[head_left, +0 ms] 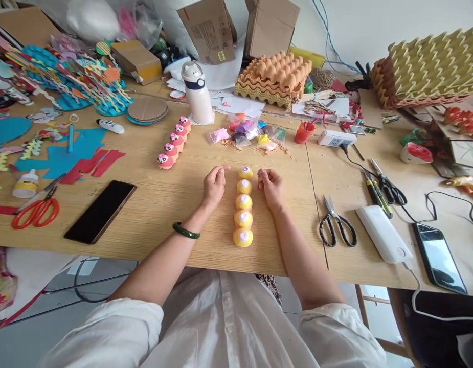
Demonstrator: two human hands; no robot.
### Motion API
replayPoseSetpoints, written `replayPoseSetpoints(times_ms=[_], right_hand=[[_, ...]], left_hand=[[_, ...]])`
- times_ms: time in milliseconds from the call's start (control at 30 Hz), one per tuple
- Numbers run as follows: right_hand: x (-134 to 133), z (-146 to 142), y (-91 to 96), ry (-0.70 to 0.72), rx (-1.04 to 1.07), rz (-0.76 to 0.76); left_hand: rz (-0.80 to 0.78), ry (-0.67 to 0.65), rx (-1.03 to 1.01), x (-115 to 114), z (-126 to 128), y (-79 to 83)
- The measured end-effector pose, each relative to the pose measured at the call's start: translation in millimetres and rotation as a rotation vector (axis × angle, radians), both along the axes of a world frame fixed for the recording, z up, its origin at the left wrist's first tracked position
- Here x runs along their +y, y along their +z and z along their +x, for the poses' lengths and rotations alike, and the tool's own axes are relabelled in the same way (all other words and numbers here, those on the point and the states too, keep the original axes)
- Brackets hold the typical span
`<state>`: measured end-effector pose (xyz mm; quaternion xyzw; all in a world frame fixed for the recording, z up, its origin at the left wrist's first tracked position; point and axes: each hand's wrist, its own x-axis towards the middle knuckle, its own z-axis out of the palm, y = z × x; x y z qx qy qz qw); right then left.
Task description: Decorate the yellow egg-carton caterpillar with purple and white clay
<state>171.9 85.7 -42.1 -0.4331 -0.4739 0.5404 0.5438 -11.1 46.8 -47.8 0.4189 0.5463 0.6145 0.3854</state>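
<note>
A row of several egg-carton cups [243,202], coated in yellow clay with pale pink-white discs on top, runs away from me on the table. Beside its far end on the left is my left hand [214,186], index finger stretched toward the row and the other fingers curled, with nothing visible in it. Across the row, my right hand [271,187] has its fingers curled and pinched together; anything between them is hidden. Both hands appear apart from the row. Farther back at left stands a similar pink-topped egg-carton strip [175,143] with small faces.
Bags of coloured clay [251,130] and a red cup [304,133] lie beyond my hands. A phone [100,211] and red-handled scissors [37,210] sit at left. Black-handled scissors [336,225] and a white power bank [384,233] are at right. Egg trays [274,76] are stacked behind.
</note>
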Motion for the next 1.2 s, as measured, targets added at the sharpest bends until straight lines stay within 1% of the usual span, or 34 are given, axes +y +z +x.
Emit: replayPoseSetpoints(times_ms=[167, 367, 567, 733, 833, 967, 1067, 1200], right_hand=[[-4, 0, -2.0, 0.034, -0.05, -0.025], [-7, 0, -3.0, 0.052, -0.08, -0.041], [-8, -1, -3.5, 0.061, -0.093, -0.051], [-6, 1, -6.7, 0.044, -0.11, -0.039], [-4, 1, -8.3, 0.04, -0.119, -0.005], [-5, 0, -6.8, 0.03, -0.133, -0.009], [-5, 1, -4.9, 0.024, -0.157, -0.007], [-6, 3, -5.1, 0.011, -0.166, 0.012]], left_hand=[[0.002, 0.052, -0.005, 1, 2, -5.7], [0.006, 0.068, 0.012, -1, 4, -4.2], [-0.024, 0.045, -0.057, -3, 5, -1.6], [-0.047, -0.013, -0.146, -6, -4, 2.1], [-0.059, -0.043, -0.183, -20, -11, 4.9], [-0.094, -0.05, -0.226, -47, -18, 9.2], [-0.097, -0.004, -0.27, -65, -23, 12.4], [-0.082, 0.057, -0.337, -79, -28, 14.2]])
